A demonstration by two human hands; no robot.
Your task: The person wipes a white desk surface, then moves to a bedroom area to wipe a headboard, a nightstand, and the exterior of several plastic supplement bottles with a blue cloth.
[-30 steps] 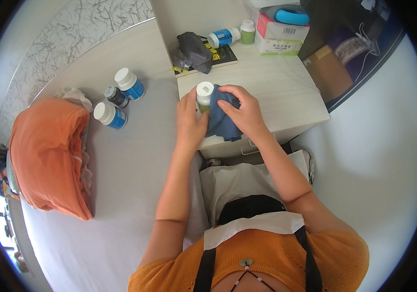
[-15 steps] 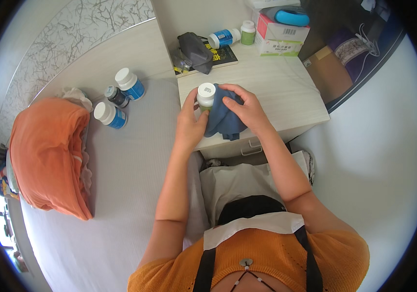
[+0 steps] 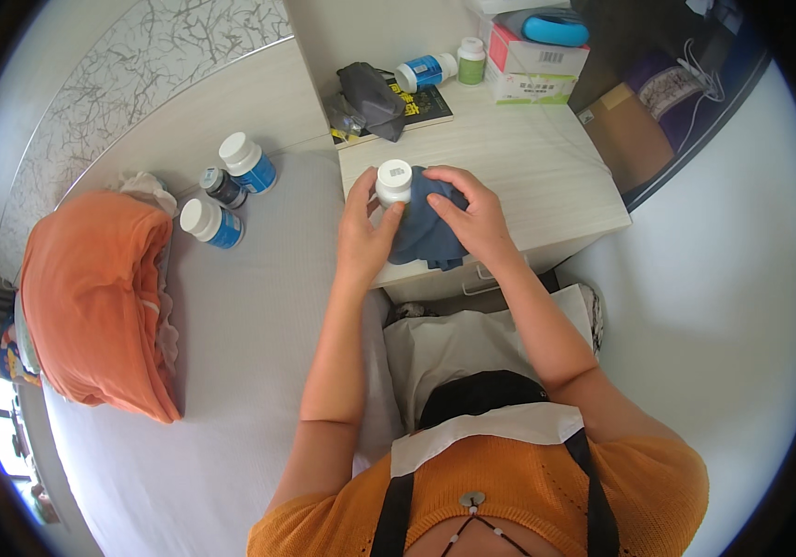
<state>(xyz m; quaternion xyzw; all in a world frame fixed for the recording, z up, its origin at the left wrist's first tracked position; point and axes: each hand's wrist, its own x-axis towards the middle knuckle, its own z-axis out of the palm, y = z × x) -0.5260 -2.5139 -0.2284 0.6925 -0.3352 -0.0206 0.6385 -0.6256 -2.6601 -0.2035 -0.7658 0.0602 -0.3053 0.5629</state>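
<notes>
A home bedroom: a grey-sheeted bed [image 3: 231, 371], an orange pillow [image 3: 91, 297] and a cluttered bedside table [image 3: 528, 176].

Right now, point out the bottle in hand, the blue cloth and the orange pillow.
bottle [image 3: 394, 182], head view, on its white cap.
blue cloth [image 3: 423, 232], head view, on the bunched middle beside the right hand.
orange pillow [image 3: 91, 297], head view, on the middle of its top.

Both forearms are extended forward from the lower edge, elbows bent, wrists drawn close together. The left hand [image 3: 365, 232] is curled, fingers wrapped in a grip, thumb up. The right hand [image 3: 472, 215] is held palm down, fingers bent and pressed, just beside the left
</notes>
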